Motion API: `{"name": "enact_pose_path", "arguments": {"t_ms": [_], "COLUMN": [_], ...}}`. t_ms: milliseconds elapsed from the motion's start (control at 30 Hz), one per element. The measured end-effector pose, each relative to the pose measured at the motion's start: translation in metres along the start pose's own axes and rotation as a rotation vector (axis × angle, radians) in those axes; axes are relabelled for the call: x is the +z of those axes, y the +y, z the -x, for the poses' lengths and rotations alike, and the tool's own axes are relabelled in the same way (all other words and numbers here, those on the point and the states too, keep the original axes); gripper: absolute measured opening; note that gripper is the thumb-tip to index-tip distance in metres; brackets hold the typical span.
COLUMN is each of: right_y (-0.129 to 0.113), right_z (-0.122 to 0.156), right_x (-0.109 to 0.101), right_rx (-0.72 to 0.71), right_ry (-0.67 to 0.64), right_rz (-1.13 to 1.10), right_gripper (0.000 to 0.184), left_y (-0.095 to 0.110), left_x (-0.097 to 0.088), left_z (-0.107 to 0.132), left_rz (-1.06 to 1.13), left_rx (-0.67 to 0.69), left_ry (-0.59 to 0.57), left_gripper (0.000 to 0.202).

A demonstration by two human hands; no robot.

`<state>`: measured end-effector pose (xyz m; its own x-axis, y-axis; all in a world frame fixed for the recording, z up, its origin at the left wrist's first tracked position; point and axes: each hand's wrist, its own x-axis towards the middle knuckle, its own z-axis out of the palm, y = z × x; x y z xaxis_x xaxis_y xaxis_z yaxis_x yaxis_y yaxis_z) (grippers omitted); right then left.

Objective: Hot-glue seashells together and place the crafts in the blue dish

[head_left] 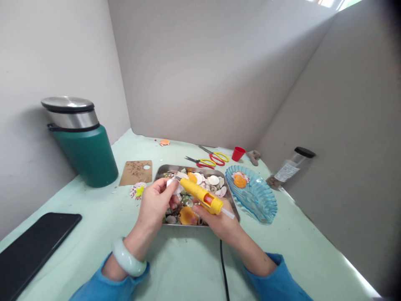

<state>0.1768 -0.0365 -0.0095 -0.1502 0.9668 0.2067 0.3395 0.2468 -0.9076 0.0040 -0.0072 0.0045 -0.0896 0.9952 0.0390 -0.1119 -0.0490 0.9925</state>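
Note:
My right hand (219, 221) is wrapped round a yellow glue gun (202, 195), its nozzle pointing up and left, a clear glue stick poking out at its back and its black cord (223, 267) running toward me. My left hand (156, 202) pinches a small white shell (171, 182) right at the nozzle tip. Both hands hover over a metal tray (232, 203) filled with several shells, white, orange and green.
A blue glass dish (255, 194) holding an orange shell sits right of the tray. Red-and-yellow scissors (208, 160), a red cup (238, 153), a green flask (84, 142), a cardboard tag (136, 172), a dark phone (31, 246) and a toppled jar (291, 167) surround it.

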Motion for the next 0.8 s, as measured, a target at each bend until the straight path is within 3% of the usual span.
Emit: {"name": "enact_pose_path", "arguments": {"t_ms": [800], "right_y": [-0.0023], "right_z": [-0.0003], "right_x": [-0.0003], "right_rx": [0.001], "right_ry": [0.002], "right_rz": [0.009], "right_gripper": [0.024], "left_y": [-0.0041], "left_x": [-0.0016], "left_z": [0.0000], "left_rz": [-0.037], "left_rx": [0.015], "left_ry": [-0.009], "left_gripper": [0.034]}}
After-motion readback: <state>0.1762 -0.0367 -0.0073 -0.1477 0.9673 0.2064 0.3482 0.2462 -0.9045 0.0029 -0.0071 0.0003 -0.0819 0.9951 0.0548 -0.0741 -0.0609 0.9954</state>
